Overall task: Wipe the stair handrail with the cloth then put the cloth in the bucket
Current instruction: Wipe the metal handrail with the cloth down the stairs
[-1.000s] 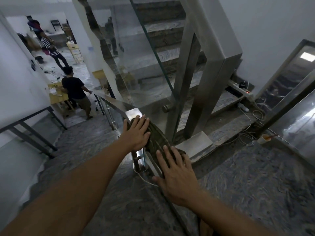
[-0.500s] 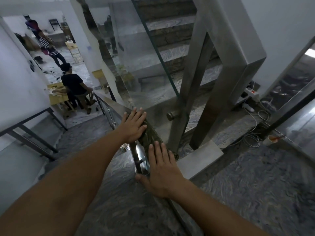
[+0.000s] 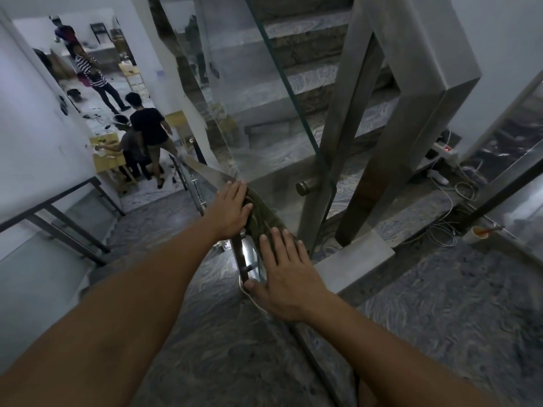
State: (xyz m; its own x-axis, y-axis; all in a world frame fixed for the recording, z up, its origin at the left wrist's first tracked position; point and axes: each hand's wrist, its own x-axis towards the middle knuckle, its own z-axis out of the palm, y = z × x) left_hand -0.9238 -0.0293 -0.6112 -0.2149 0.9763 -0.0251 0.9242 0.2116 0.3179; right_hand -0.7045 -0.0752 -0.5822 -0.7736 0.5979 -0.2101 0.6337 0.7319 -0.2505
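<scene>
A dark green cloth [image 3: 263, 217] lies along the top of the steel stair handrail [image 3: 205, 170], which slopes down to the left. My left hand [image 3: 230, 210] presses flat on the cloth's far end, fingers together. My right hand [image 3: 286, 277] lies flat on the cloth's near end, fingers spread, thumb over the rail's edge. Both palms cover much of the cloth. No bucket is in view.
A glass panel [image 3: 264, 113] and thick steel posts [image 3: 346, 136] stand just right of the rail. Cables, a power strip [image 3: 445, 151] and a cup [image 3: 480, 232] lie on the landing at right. People [image 3: 148, 133] stand at the foot of the stairs.
Both hands have slid with the cloth further down the rail, away from me; the view has come closer to the steel posts. The people below have shifted.
</scene>
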